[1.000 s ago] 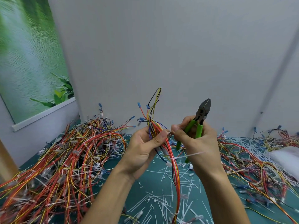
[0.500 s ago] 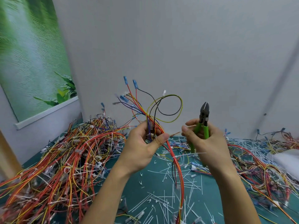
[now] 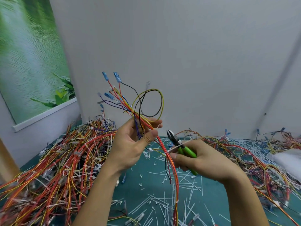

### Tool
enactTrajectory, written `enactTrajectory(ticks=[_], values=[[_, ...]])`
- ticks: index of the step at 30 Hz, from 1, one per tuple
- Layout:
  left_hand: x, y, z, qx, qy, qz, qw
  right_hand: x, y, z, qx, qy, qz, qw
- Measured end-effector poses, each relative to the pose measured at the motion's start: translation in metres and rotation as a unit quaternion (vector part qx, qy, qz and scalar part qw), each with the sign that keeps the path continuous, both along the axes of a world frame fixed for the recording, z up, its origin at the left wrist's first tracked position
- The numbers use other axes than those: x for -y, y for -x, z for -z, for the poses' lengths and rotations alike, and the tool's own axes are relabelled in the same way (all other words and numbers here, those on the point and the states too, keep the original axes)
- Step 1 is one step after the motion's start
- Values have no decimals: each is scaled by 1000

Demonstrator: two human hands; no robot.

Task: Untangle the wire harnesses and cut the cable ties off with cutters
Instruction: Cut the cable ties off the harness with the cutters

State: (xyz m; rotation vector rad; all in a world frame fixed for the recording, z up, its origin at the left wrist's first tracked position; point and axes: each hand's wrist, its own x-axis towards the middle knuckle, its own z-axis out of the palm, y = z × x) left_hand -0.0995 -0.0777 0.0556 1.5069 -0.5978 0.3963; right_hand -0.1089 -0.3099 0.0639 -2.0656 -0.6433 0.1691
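Note:
My left hand (image 3: 132, 144) holds up a wire harness (image 3: 164, 147) of red, orange, yellow and black wires, pinching it between thumb and fingers. Its loose ends with blue terminals (image 3: 117, 77) fan upward, and a yellow-black loop arcs above the hand. The bundle hangs down to the table. My right hand (image 3: 203, 160) grips green-handled cutters (image 3: 180, 144), jaws pointing up-left close to the bundle. A white cable tie (image 3: 175, 148) on the harness sticks out rightward across the cutters by my right fingertips.
A big tangled heap of harnesses (image 3: 61, 160) fills the table's left side. More wires (image 3: 260, 154) spread along the right. Several cut white ties (image 3: 162, 203) litter the green table top. A white object (image 3: 288, 158) lies at the right edge. A grey wall stands close behind.
My right hand dropped and tilted the cutters from upright to pointing up-left beside the bundle. The harness ends spread wider and rose. The left hand loosened slightly around the wires.

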Motion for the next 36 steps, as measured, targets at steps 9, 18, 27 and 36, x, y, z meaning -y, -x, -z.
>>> enactTrajectory(ticks=[9, 18, 27, 36], values=[[-1, 7, -4, 8, -10, 39, 999, -13, 7, -2, 11, -12, -40, 999], [-3, 9, -4, 23, -19, 27, 999, -11, 9, -5, 25, 5, -40, 999], [-4, 12, -7, 44, -36, 52, 997, -13, 14, -8, 33, 21, -41, 998], [-3, 12, -6, 42, -44, 58, 996, -18, 18, -11, 18, 18, -9, 1000]])
